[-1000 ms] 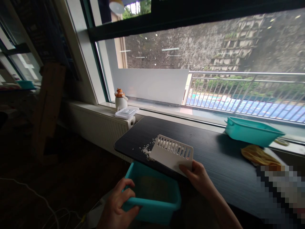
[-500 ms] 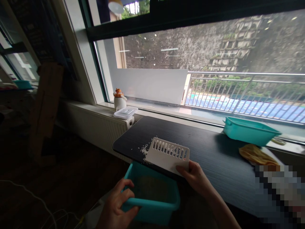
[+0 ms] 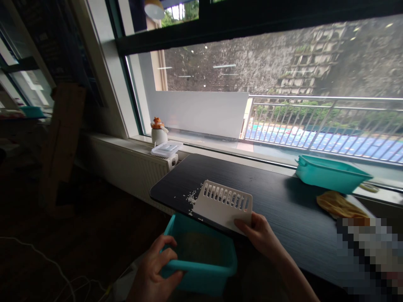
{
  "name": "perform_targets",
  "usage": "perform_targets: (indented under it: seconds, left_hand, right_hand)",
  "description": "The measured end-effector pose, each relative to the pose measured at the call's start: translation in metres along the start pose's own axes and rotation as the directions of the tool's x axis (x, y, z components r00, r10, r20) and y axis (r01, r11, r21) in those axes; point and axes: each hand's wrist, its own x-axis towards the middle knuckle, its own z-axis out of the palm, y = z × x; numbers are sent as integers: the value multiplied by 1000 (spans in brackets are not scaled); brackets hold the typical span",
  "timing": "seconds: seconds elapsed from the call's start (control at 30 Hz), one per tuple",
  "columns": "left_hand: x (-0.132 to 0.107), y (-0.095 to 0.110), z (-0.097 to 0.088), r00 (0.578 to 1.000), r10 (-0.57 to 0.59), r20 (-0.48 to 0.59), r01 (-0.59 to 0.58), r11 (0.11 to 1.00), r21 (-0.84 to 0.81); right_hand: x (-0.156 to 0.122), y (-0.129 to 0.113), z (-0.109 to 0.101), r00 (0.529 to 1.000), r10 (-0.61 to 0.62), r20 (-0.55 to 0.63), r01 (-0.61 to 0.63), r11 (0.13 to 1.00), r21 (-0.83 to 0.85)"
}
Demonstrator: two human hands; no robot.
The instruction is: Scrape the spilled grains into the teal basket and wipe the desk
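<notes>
My left hand point(image 3: 160, 268) grips the near left rim of a teal plastic bin point(image 3: 204, 277), held just below the table's front edge. Dim contents in the bin are too dark to name. In my right hand point(image 3: 255, 230) is a flat white slotted scraper point(image 3: 220, 209), pinched at its near right corner. It lies low over the dark table point(image 3: 267, 184), close to the front edge. Small white grains point(image 3: 191, 198) are scattered beside its left end, and more show through its slots.
Another teal bin point(image 3: 330, 174) stands at the right by the window, with a yellowish cloth point(image 3: 340, 203) in front. A clear plastic lid point(image 3: 166, 149) and a white pot with an orange figure point(image 3: 159, 132) sit on the left sill area. Cables point(image 3: 47, 260) trail on the floor.
The scraper has shifted very slightly to the right, and a few grains now show at the table's front edge below it. My left hand and the bin have stayed in place.
</notes>
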Motion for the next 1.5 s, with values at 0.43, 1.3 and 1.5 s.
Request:
perform_targets:
  seconds: [0.43, 1.3, 1.5]
  left_hand:
    - [-3, -4, 4, 999, -22, 50, 22, 1000, 14]
    - [-1, 1, 4, 996, 75, -46, -74, 997, 19]
    - [-4, -4, 6, 999, 34, 31, -35, 999, 20]
  right_hand:
    - [2, 2, 2, 998, -36, 59, 39, 998, -57]
    - [13, 8, -1, 986, -73, -149, 52, 989, -137]
    - [12, 11, -1, 995, -86, -45, 81, 991, -107]
